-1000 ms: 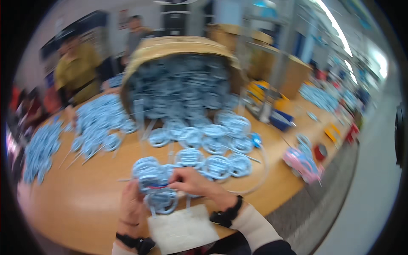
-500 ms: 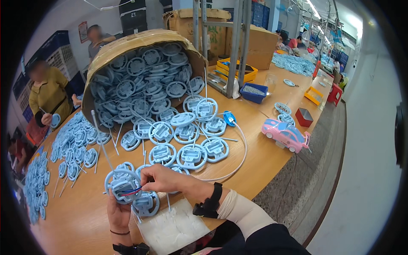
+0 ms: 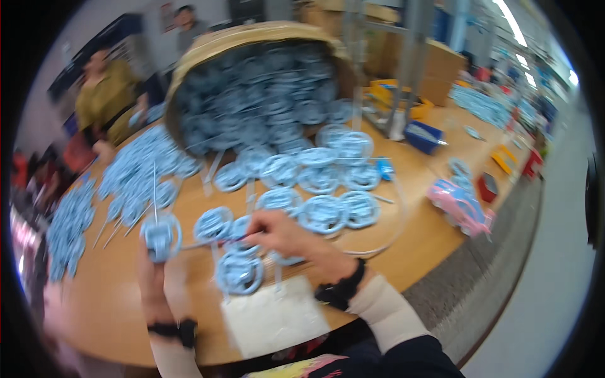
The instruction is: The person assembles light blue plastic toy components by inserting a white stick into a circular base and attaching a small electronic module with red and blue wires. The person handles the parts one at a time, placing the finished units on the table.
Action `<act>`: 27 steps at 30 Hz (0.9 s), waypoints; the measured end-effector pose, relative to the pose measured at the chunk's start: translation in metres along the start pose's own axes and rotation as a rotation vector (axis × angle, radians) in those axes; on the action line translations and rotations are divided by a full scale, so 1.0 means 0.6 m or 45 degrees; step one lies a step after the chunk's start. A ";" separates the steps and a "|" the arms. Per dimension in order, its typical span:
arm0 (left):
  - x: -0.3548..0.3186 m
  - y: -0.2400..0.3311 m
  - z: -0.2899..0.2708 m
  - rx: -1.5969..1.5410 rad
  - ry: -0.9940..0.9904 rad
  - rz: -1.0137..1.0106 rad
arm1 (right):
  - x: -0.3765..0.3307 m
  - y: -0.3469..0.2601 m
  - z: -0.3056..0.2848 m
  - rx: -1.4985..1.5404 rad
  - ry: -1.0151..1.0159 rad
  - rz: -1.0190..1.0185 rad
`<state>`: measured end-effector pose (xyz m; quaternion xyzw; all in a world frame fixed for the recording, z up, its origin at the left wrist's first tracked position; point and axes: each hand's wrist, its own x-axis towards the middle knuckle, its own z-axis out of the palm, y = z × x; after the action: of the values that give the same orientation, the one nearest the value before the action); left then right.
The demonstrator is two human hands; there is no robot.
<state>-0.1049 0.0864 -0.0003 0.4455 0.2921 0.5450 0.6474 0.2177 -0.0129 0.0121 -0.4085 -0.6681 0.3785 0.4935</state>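
My left hand point(image 3: 150, 274) grips a light-blue toy steering wheel point(image 3: 161, 239) with a thin rod standing up from it, held over the left part of the table. To its right, my right hand point(image 3: 277, 232) is closed in a pinch on thin dark wires point(image 3: 235, 239). A pale strand runs from near the held wheel toward these wires; blur hides exactly where it joins. Close by lie more light-blue wheels point(image 3: 239, 272), just beyond a white sheet point(image 3: 274, 315) at the table's near edge.
A big cardboard container point(image 3: 265, 33) lies tipped on the table point(image 3: 403, 230), full of light-blue wheels. Loose wheels heap to the left, where a person point(image 3: 107, 94) sits. At right are a pink toy car point(image 3: 457, 205), a blue bin point(image 3: 423, 137) and a metal frame point(image 3: 406, 75).
My left hand has shifted left with the wheel, and my right hand has drawn away from it with the wires. My view has swung, so the scene sits further right and is blurred.
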 end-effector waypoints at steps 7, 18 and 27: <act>0.168 0.042 -0.088 0.455 0.127 -0.341 | -0.004 -0.038 -0.003 0.094 0.113 0.183; 0.142 -0.087 0.097 1.706 -0.275 -0.185 | -0.005 -0.011 -0.009 0.136 0.111 0.166; 0.170 -0.053 0.087 1.671 -0.817 -0.418 | -0.009 -0.025 -0.014 0.040 0.146 0.068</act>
<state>-0.0215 0.1713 0.0048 0.8279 0.4170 -0.0016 0.3751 0.2240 -0.0228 0.0258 -0.4394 -0.6214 0.3779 0.5272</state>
